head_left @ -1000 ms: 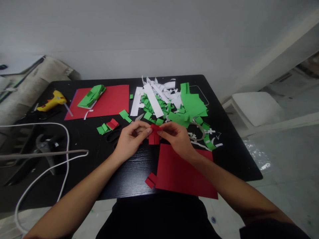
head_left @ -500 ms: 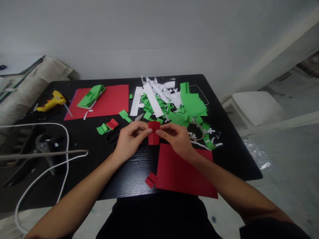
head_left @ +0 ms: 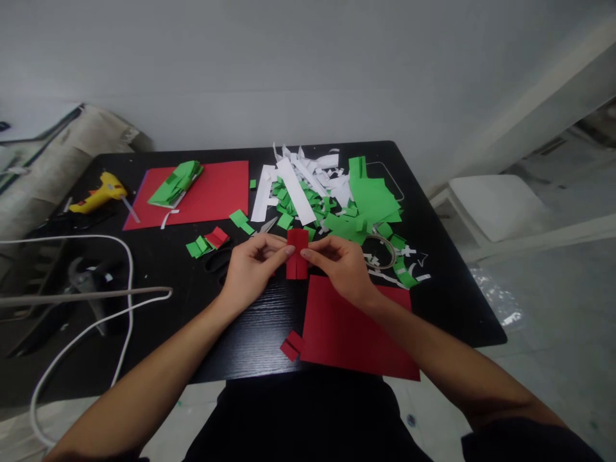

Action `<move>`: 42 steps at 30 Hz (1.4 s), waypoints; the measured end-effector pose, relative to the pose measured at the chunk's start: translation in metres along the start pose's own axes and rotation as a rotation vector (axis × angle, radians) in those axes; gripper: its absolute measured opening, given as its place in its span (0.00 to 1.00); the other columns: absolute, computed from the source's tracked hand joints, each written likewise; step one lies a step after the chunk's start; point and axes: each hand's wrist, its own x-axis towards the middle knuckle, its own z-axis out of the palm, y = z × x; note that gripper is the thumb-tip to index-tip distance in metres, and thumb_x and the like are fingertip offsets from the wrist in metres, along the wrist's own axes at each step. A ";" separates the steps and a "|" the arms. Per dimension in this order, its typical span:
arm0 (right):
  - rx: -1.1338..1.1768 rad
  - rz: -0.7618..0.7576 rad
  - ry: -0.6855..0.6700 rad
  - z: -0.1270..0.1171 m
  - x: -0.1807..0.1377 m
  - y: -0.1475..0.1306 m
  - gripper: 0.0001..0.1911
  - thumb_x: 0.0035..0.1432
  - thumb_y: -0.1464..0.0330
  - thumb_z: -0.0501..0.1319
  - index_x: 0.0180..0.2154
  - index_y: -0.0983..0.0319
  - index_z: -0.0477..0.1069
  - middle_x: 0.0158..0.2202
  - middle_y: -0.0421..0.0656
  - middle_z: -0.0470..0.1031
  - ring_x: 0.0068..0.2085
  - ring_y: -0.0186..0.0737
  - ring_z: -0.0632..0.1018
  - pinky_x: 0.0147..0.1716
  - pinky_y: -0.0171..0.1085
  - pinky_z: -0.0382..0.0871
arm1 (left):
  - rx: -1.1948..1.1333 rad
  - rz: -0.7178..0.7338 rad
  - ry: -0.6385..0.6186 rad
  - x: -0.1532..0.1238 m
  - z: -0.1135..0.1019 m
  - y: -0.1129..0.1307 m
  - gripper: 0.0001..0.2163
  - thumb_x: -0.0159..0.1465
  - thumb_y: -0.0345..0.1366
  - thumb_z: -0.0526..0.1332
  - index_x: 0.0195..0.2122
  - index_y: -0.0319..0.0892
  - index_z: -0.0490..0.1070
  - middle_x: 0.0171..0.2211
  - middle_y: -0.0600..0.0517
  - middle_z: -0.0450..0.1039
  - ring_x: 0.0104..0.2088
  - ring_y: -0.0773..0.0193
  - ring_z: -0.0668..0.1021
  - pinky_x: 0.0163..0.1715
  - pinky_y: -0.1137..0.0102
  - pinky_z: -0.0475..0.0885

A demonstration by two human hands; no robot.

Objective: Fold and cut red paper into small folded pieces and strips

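Note:
A small red piece of folded paper (head_left: 297, 262) is held up over the black table, with a slit or crease down its lower half. My left hand (head_left: 254, 264) pinches its left edge, thumb in front and fingers behind. On the opposite edge my right hand (head_left: 341, 264) grips it the same way. Below my right hand lies a large red paper sheet (head_left: 359, 333). At that sheet's left edge rests a small red folded piece (head_left: 291, 346). Scissors (head_left: 219, 260) with dark handles lie partly hidden behind my left hand.
White paper strips (head_left: 296, 192) and green scraps (head_left: 375, 202) pile up at the back, near a tape roll (head_left: 379, 251). To the left are a yellow glue gun (head_left: 101, 192), a red sheet (head_left: 221, 192) bearing folded green paper (head_left: 176, 184), pliers (head_left: 86, 289) and a white cable (head_left: 129, 308).
Both hands keep their pinch on the red paper, which sits almost unchanged. The top of the paper shows slightly higher, and the whole view has shifted very little.

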 end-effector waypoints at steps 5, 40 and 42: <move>0.002 -0.003 0.004 0.000 0.000 0.002 0.13 0.51 0.58 0.77 0.31 0.59 0.80 0.31 0.41 0.84 0.34 0.39 0.82 0.38 0.41 0.81 | -0.014 -0.012 0.015 -0.001 0.001 -0.002 0.07 0.59 0.38 0.73 0.30 0.41 0.81 0.33 0.50 0.83 0.28 0.68 0.78 0.28 0.73 0.72; -0.019 -0.095 -0.003 0.000 -0.002 -0.003 0.15 0.52 0.58 0.77 0.34 0.57 0.75 0.34 0.39 0.81 0.38 0.40 0.83 0.44 0.43 0.81 | -0.069 -0.038 -0.066 0.000 0.000 0.009 0.08 0.62 0.40 0.72 0.33 0.42 0.76 0.24 0.56 0.74 0.23 0.70 0.73 0.25 0.74 0.69; -0.030 -0.090 0.010 0.000 -0.001 -0.003 0.13 0.53 0.59 0.76 0.34 0.57 0.76 0.34 0.39 0.81 0.38 0.40 0.82 0.43 0.43 0.81 | -0.099 -0.041 -0.098 0.000 0.000 0.008 0.08 0.61 0.38 0.73 0.33 0.43 0.75 0.23 0.57 0.74 0.23 0.69 0.75 0.26 0.74 0.71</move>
